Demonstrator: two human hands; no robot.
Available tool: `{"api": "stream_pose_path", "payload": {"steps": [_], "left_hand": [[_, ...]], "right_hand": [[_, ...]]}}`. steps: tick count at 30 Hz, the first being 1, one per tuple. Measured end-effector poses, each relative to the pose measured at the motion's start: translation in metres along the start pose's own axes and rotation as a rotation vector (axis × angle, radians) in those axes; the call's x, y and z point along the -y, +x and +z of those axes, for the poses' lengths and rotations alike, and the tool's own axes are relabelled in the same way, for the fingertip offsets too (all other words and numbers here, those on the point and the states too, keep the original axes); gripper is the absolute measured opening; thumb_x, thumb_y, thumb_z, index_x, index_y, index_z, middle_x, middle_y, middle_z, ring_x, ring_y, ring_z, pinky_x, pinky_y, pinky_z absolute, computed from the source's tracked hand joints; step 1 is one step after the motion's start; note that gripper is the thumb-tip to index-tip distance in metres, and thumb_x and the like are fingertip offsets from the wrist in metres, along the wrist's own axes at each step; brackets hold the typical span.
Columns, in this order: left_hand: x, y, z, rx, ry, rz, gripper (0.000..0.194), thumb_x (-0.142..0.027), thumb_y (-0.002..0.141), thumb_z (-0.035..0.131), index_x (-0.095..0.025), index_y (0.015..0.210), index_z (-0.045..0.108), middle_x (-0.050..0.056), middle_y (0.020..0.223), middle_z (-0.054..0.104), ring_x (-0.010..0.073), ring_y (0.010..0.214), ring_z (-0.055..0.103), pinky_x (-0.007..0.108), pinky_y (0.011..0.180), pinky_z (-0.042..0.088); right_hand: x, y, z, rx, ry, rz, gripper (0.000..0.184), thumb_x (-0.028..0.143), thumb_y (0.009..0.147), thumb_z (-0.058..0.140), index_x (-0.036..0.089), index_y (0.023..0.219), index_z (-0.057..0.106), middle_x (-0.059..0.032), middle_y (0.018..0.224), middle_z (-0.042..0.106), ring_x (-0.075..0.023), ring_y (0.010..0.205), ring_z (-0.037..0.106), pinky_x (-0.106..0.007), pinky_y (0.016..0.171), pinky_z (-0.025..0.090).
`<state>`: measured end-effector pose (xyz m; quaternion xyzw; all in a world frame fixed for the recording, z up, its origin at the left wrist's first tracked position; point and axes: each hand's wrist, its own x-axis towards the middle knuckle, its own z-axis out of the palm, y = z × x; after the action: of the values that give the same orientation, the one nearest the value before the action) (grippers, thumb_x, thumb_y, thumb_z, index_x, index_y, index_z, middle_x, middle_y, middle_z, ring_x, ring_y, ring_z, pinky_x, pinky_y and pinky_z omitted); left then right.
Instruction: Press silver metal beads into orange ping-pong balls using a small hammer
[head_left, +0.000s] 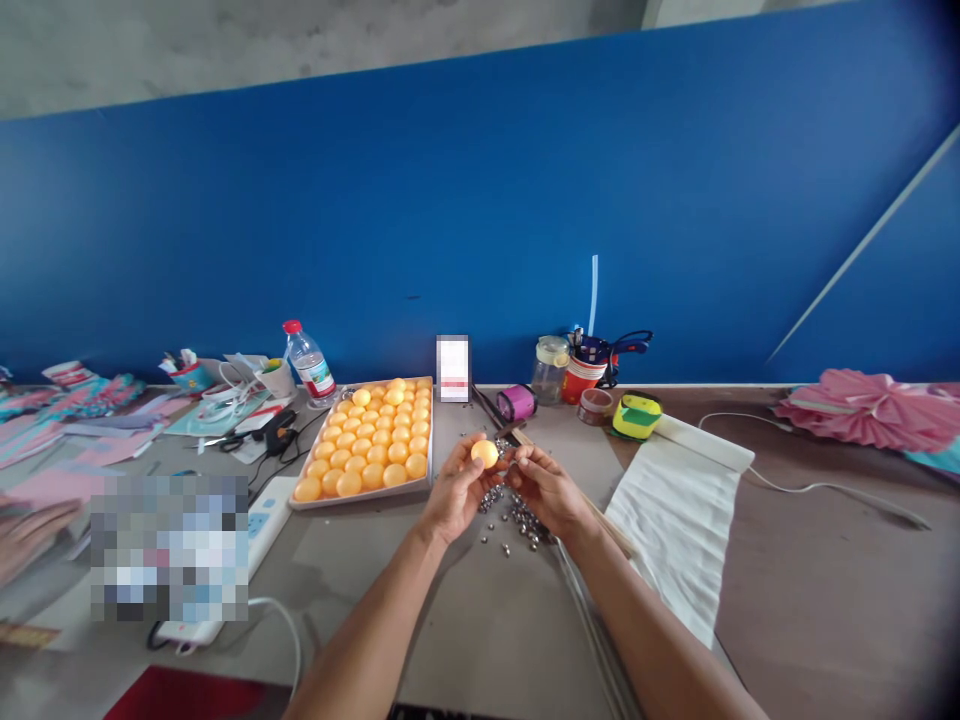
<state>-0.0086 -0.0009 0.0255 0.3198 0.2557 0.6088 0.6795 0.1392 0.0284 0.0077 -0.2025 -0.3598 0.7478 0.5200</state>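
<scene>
Because the left hand [454,490] pinches 1 smooth ball [484,455], it could slip into the beads [523,516]; whether the right hand [551,490] grips anything, I cannot tell.

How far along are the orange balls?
Done: the tray looks full of orange balls, though I can't tell which are finished. In hand: one ball in the left hand, the right hand beside it. Left: apparently that ball; silver beads lie loose.

Orange ball [484,455], plain blue partition [450,220].
</scene>
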Motion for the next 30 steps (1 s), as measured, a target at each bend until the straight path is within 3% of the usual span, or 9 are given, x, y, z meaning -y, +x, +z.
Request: {"api": "stream_pose_path", "payload": {"steps": [6,19,24,30], "left_hand": [[-0.0013,0.0013,0.0016,-0.037,0.023,0.034,0.045,-0.019,0.069,0.073,-0.020,0.110,0.054,0.002,0.098,0.061,0.0086,0.071,0.059,0.021,0.065,0.044],[0.0029,0.0031,-0.0010,-0.104,0.085,0.028,0.042,-0.039,0.074,0.067,-0.019,0.108,0.053,0.001,0.079,0.062,0.0158,0.069,0.063,0.029,0.067,0.048],[0.0020,0.0032,-0.0002,-0.133,0.069,-0.005,0.046,-0.032,0.072,0.071,-0.017,0.112,0.055,0.001,0.079,0.061,0.0118,0.064,0.059,0.024,0.061,0.044],[-0.0027,0.0021,0.0014,-0.105,-0.034,-0.042,0.060,-0.020,0.069,0.071,-0.018,0.125,0.050,0.002,0.086,0.061,0.0117,0.071,0.058,0.024,0.067,0.043]], "right_hand": [[0.0023,-0.0016,0.0033,0.018,-0.004,0.009,0.018,0.029,0.069,0.073,0.020,0.073,0.058,0.0011,0.078,0.059,-0.0080,0.056,0.045,-0.024,0.057,0.036],[0.0014,-0.0015,0.0022,0.046,0.005,0.009,0.019,0.030,0.071,0.072,0.020,0.076,0.057,0.0012,0.073,0.059,-0.0084,0.055,0.046,-0.023,0.055,0.035],[-0.0013,-0.0014,0.0015,0.067,-0.013,0.001,0.018,0.030,0.072,0.071,0.020,0.076,0.057,0.0008,0.076,0.059,-0.0082,0.056,0.046,-0.024,0.056,0.035],[-0.0037,-0.0011,0.0019,0.078,-0.044,0.007,0.018,0.031,0.071,0.072,0.020,0.075,0.059,0.0006,0.074,0.057,-0.0092,0.057,0.044,-0.025,0.057,0.034]]}}
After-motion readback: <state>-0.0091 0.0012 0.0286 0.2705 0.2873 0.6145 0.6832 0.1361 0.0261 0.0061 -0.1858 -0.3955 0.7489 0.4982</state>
